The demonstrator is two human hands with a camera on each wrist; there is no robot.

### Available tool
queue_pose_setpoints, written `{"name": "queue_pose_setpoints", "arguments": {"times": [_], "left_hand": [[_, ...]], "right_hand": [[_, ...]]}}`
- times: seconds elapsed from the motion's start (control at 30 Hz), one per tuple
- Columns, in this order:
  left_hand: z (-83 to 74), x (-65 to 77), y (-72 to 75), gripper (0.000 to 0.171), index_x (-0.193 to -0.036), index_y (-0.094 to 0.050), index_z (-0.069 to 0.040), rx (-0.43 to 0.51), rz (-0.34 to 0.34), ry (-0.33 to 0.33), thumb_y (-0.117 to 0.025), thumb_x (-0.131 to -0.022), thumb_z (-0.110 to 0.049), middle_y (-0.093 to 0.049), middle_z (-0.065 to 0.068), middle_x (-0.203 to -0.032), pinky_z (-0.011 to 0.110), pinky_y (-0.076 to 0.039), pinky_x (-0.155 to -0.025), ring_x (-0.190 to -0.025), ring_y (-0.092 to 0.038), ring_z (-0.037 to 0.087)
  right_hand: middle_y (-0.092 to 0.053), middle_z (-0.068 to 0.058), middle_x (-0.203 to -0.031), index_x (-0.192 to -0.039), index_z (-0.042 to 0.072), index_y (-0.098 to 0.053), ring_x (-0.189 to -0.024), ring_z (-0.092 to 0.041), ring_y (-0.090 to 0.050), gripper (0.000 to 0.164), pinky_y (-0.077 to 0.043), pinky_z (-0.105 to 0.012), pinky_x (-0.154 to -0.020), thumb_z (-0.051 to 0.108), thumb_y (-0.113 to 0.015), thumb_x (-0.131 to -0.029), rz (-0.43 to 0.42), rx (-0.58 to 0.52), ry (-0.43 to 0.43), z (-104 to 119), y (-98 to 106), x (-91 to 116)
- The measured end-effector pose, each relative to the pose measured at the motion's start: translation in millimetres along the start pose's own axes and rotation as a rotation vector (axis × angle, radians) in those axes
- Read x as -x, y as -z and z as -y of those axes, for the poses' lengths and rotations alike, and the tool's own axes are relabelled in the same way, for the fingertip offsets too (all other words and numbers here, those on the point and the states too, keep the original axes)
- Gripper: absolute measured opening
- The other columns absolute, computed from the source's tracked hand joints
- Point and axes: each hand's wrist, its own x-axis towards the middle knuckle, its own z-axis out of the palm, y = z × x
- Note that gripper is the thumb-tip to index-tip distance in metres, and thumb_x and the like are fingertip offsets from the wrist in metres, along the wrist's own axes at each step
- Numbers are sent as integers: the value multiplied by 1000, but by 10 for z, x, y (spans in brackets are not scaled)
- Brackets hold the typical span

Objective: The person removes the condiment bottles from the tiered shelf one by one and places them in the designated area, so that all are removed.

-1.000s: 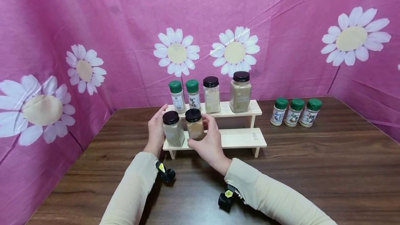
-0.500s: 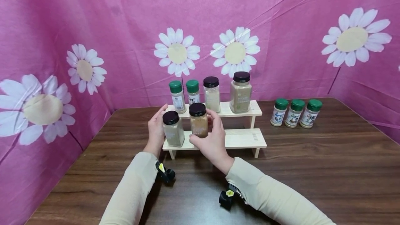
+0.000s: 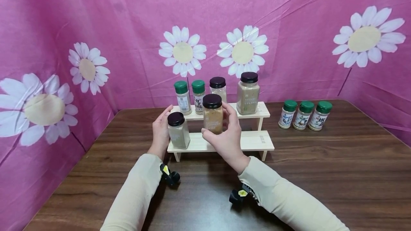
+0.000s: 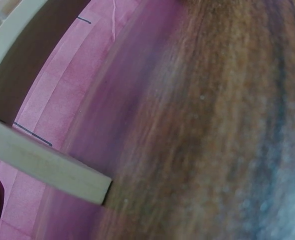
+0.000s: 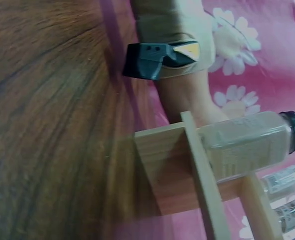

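In the head view my right hand [image 3: 228, 140] grips a square glass spice jar [image 3: 213, 119] of orange-brown powder, thumb in front and fingers behind. Its black lid is up, and it hangs above the middle of the lower shelf [image 3: 239, 142] of a pale wooden two-tier rack. My left hand [image 3: 159, 134] is at the rack's left end, its fingertips at the corner of the upper shelf; its thumb is hidden. Beside it a grey-green spice jar [image 3: 179, 135] with a black lid stands on the lower shelf. The right wrist view shows this jar [image 5: 250, 145] from the side.
Along the upper shelf [image 3: 231, 117] stand two green-capped shakers [image 3: 184, 102], a black-lidded jar [image 3: 218, 85] partly covered by the held one, and a larger jar [image 3: 248, 97]. Three more green-capped shakers [image 3: 302, 118] stand on the wooden table [image 3: 324, 167] to the right.
My right hand has lifted the brown spice jar upward and to the right, away from the grey-green jar. My left hand stays at the rack's left end.
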Motion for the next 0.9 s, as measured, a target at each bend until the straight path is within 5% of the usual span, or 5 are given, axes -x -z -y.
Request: {"name": "queue_pose_setpoints", "arguments": {"times": [0.4, 0.63, 0.9], "left_hand": [[15, -12, 9, 35, -126, -54, 1, -15, 2, 3, -46, -94, -9, -54, 13, -130, 17, -45, -89, -100, -55, 1], [13, -13, -2, 35, -126, -54, 2, -5, 2, -4, -46, -93, -8, -54, 13, -129, 17, -45, -90, -101, -55, 1], [4, -3, 10, 36, -126, -54, 2, -10, 1, 1, -46, -93, -9, -54, 12, -129, 18, -44, -91, -104, -54, 2]], "right_hand": [[-52, -13, -113, -132, 2, -39, -97, -15, -47, 78, -43, -25, -76, -6, -71, -61, -126, -62, 166, 88, 217, -97], [-50, 3, -111, -133, 1, -37, -100, -14, -47, 76, -42, -26, -79, -6, -69, -64, -178, -87, 151, 136, 403, -145], [-49, 3, -116, -135, 4, -40, -105, -15, -47, 78, -44, -25, -84, -9, -70, -64, -245, -77, 130, 106, 617, -199]]}}
